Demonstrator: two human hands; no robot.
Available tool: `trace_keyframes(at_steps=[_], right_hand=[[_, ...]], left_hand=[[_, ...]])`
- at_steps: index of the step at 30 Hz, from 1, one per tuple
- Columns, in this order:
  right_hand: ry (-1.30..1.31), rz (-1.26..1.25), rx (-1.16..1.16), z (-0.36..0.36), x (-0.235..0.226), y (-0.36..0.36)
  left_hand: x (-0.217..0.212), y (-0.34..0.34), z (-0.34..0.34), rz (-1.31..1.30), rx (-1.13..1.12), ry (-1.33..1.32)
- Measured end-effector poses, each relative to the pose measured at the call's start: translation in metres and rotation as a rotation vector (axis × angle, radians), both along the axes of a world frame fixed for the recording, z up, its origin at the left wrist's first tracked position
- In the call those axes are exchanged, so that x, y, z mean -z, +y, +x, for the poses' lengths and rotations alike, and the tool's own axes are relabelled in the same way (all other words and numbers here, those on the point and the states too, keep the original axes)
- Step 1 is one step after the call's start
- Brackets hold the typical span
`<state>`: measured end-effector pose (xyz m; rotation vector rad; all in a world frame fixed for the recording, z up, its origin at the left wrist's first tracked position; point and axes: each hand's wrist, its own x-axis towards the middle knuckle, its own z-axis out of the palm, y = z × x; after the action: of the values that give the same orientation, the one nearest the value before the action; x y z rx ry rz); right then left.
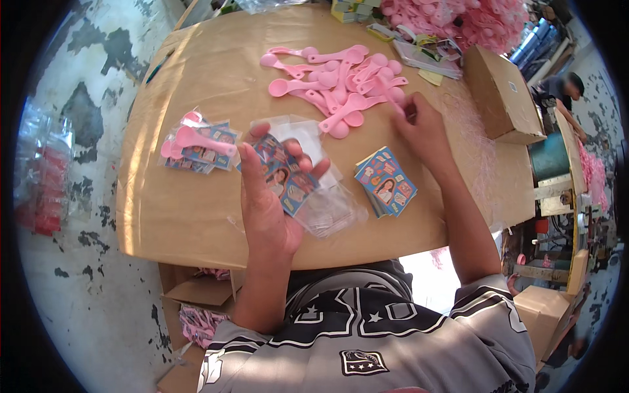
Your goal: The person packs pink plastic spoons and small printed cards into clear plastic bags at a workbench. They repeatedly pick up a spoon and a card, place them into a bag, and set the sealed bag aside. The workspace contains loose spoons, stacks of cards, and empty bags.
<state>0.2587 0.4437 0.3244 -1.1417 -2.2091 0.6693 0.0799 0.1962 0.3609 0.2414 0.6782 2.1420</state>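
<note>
My left hand is raised over the table's near middle, palm up, with its thumb and fingers around a blue printed card. Whether the card is inside a clear bag I cannot tell. Clear plastic bags lie beneath and beside that hand. At the right edge of a heap of pink plastic spoons, my right hand pinches a pink spoon. A stack of blue cards sits below my right hand. To the left, packed bags with cards and pink spoons lie in a small pile.
A larger mound of pink spoons rises at the far right, behind papers and bags. An upright cardboard box stands on the table's right side. A pen lies near the left edge. Another person is at the far right.
</note>
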Motion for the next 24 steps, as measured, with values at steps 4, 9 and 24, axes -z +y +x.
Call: trace_keyframes(at_steps=[4, 9, 24], right_hand=[[0.1, -0.055, -0.016, 0.019, -0.05, -0.041], [0.27, -0.635, -0.234, 0.048, -0.081, -0.119], [0.695, -0.805, -0.388, -0.007, -0.05, -0.177]], left_hand=[[0.0, -0.002, -0.023, 0.049, -0.224, -0.008], [0.003, -0.001, -0.037, 0.094, -0.37, -0.05], [-0.001, 0.01, 0.007, 0.094, -0.025, 0.056]])
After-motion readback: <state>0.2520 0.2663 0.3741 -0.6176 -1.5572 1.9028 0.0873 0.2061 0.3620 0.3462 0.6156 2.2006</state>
